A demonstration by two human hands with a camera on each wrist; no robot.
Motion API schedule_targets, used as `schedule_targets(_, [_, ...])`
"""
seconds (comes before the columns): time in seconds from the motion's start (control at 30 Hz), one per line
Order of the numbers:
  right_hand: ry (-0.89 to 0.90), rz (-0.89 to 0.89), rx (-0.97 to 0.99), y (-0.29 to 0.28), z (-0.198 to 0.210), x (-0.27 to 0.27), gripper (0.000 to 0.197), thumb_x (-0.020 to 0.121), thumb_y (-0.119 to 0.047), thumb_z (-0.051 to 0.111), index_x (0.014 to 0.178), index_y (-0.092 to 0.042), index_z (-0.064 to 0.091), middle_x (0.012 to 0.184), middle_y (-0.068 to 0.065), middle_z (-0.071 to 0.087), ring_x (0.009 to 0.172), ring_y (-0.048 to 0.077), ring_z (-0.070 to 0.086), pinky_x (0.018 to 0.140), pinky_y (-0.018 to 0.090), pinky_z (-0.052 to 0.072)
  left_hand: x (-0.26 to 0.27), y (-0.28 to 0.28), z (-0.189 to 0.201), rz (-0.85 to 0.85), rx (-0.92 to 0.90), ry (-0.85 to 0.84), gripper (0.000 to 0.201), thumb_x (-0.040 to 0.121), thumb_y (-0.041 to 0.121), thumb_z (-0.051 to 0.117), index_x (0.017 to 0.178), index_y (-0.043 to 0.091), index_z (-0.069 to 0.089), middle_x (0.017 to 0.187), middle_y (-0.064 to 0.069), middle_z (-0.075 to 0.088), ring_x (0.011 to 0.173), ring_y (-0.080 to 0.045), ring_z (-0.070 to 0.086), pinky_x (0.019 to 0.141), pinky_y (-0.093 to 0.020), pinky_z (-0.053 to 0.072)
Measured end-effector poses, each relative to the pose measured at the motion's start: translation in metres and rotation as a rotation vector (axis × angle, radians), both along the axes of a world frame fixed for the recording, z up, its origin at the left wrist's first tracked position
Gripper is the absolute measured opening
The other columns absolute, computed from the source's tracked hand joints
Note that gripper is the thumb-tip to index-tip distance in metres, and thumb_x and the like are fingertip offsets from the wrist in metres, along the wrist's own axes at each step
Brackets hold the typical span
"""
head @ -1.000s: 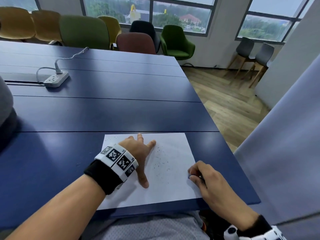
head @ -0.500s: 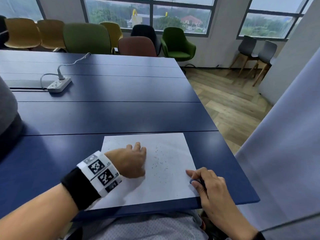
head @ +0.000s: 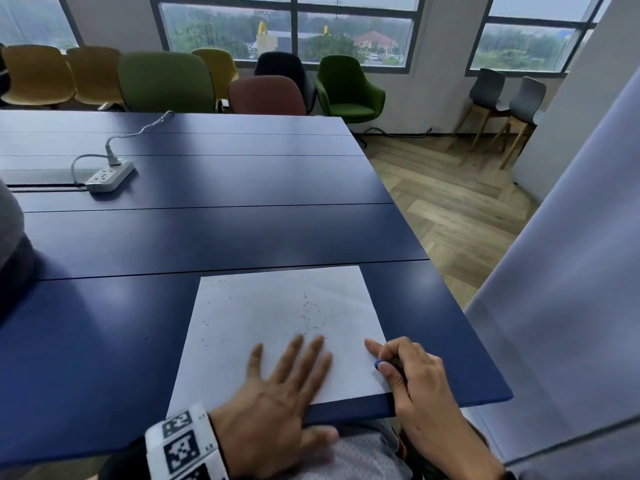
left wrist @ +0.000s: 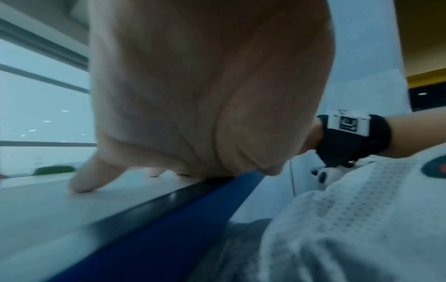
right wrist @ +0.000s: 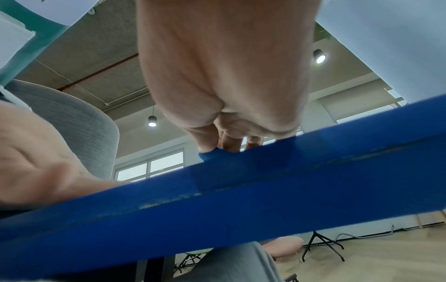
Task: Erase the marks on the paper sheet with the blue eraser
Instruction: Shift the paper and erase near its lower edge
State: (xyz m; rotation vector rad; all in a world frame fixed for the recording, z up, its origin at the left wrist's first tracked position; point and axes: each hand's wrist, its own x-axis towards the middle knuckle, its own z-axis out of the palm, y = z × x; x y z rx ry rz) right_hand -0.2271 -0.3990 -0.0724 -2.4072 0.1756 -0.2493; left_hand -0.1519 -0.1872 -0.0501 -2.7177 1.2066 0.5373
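- My left hand (head: 277,407) lies flat with straight fingers on the paper (head: 277,323), at its 6 o'clock edge.
- My right hand (head: 412,379) keeps a narrow grip, pinching the blue eraser (head: 378,364) at the paper's 4 o'clock corner.
- Paper rests on the table (head: 173,237).

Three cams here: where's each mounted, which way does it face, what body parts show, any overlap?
Head: on the head, facing forward and down at the paper sheet; shows left hand and right hand.
Left wrist: low at the table edge, looks along the left hand; shows the right wrist.
Right wrist: below the table edge, looks up at the fingers pinching the blue eraser.
Shared: all show the table edge.
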Motion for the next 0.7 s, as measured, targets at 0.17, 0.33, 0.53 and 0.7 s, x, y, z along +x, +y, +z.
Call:
schedule_targets(0.17, [0.015, -0.008, 0.002, -0.001, -0.005, 0.000, 0.021, 0.099, -0.030, 0.049, 0.086, -0.044, 0.040, 0.116, -0.042, 0.054, 0.103, -0.002, 0.049, 0.090, 0.018, 0.029, 0.023, 0.005, 0.015, 0.318, 0.070, 0.126, 0.127, 0.030, 0.085, -0.042, 0.135, 0.013, -0.036, 0.147, -0.006, -0.045, 0.144, -0.023, -0.029, 0.115, -0.062, 0.003])
schedule_targets(0.33, [-0.020, -0.013, -0.008, 0.000, 0.000, 0.000, 0.008, 0.089, -0.048, 0.038, 0.088, -0.055, 0.036, 0.113, -0.041, 0.059, 0.102, 0.002, 0.054, 0.093, 0.019, 0.032, 0.001, -0.021, -0.001, -0.241, 0.023, 0.009, 0.092, 0.086, 0.081, 0.004, 0.157, 0.023, -0.003, 0.162, -0.002, -0.017, 0.150, -0.026, -0.012, 0.118, -0.059, 0.012])
schedule_targets(0.53, [-0.040, -0.047, 0.023, 0.001, 0.000, 0.000, 0.024, 0.096, -0.035, 0.049, 0.088, -0.055, 0.038, 0.113, -0.040, 0.060, 0.103, 0.006, 0.056, 0.093, 0.034, 0.043, 0.014, 0.000, 0.010, 0.045, 0.129, 0.098, 0.110, 0.053, 0.086, -0.021, 0.140, 0.020, -0.035, 0.149, -0.002, -0.044, 0.138, -0.020, -0.040, 0.117, -0.056, -0.013])
schedule_targets(0.7, [-0.089, -0.060, 0.041, 0.001, -0.001, 0.000, 0.019, 0.093, -0.036, 0.048, 0.087, -0.052, 0.041, 0.114, -0.050, 0.053, 0.101, 0.003, 0.059, 0.092, 0.038, 0.043, 0.059, 0.014, 0.038, 0.365, 0.296, 0.060, 0.140, 0.037, 0.091, -0.028, 0.149, 0.006, -0.023, 0.159, -0.009, -0.026, 0.150, -0.021, -0.017, 0.118, -0.056, -0.003])
